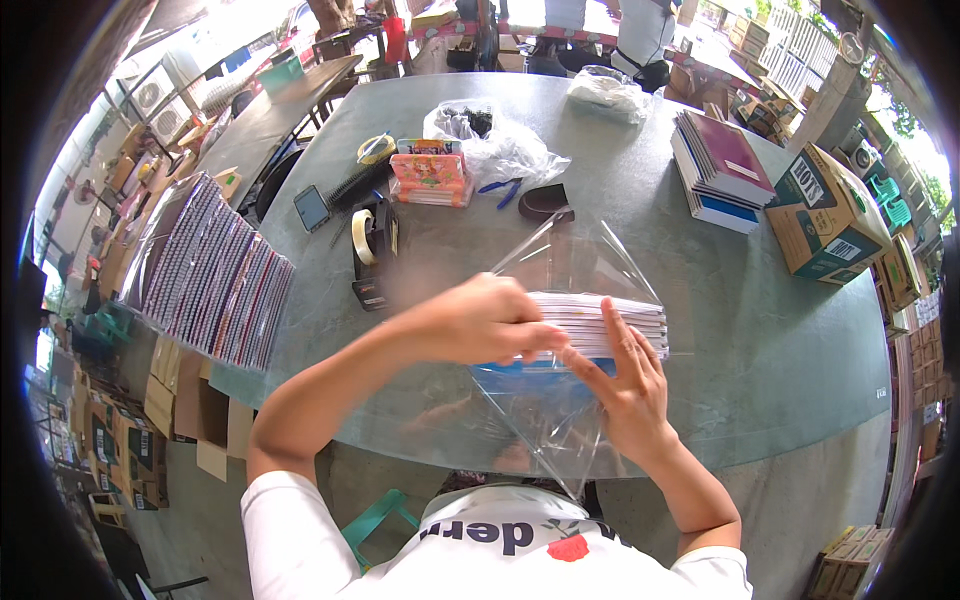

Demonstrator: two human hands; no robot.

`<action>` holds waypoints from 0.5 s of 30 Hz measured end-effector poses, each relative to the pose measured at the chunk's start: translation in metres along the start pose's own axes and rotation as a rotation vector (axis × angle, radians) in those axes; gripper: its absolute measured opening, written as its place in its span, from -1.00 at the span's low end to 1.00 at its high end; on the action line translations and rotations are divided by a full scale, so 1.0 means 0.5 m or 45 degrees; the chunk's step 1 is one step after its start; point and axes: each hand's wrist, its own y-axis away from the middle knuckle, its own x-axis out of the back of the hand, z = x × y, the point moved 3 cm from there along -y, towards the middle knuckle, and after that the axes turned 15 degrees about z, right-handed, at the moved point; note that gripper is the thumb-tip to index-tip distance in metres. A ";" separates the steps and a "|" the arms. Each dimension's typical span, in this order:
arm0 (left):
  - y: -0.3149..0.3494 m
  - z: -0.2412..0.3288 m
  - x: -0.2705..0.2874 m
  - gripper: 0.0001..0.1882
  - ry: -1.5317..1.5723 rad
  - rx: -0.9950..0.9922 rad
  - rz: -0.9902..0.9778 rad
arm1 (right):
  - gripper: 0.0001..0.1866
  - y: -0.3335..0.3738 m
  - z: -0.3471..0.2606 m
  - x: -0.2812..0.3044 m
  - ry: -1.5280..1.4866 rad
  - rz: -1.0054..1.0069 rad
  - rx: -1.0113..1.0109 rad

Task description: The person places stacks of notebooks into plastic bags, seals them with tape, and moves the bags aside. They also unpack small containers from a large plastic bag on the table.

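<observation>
A stack of white-edged notebooks [572, 312] with a blue cover at its near side lies in front of me, with a sheet of clear plastic film [545, 420] around it. The film's loose ends stick out toward and away from me. Over the stack's left part, my left hand [500, 322] is closed, thumb and fingers pinched; what they hold is too small to make out. My right hand [625, 375] lies with fingers stretched and apart across the stack's right part, its thumb reaching close to the left fingertips.
Left of the stack stands a tape dispenser [375, 245] with a phone [312, 209] beyond it. Blue cutters [503, 188] and a plastic bag [515, 150] lie farther back. Spiral notebooks [205, 275] rise at left; maroon-topped books [725, 165] and a carton [828, 215] at right.
</observation>
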 end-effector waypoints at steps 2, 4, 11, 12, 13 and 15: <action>-0.030 0.016 -0.041 -0.55 -0.221 -0.114 0.048 | -0.51 0.002 -0.002 0.001 -0.017 -0.015 0.042; -0.044 0.030 -0.055 -0.45 -0.786 -0.140 0.198 | -0.53 0.003 -0.002 0.002 0.018 -0.005 0.098; -0.008 0.026 0.018 -0.33 -0.491 0.259 0.180 | -0.51 0.010 0.007 0.002 -0.029 -0.045 0.178; 0.007 0.044 0.031 -0.34 -0.260 0.372 0.148 | -0.51 0.011 0.008 0.003 -0.031 -0.041 0.192; 0.015 0.060 0.040 -0.46 -0.235 0.258 0.119 | -0.50 0.012 0.010 0.004 -0.018 -0.044 0.203; 0.021 0.094 0.043 -0.55 -0.033 0.078 0.094 | -0.49 0.014 0.012 0.002 -0.013 -0.048 0.216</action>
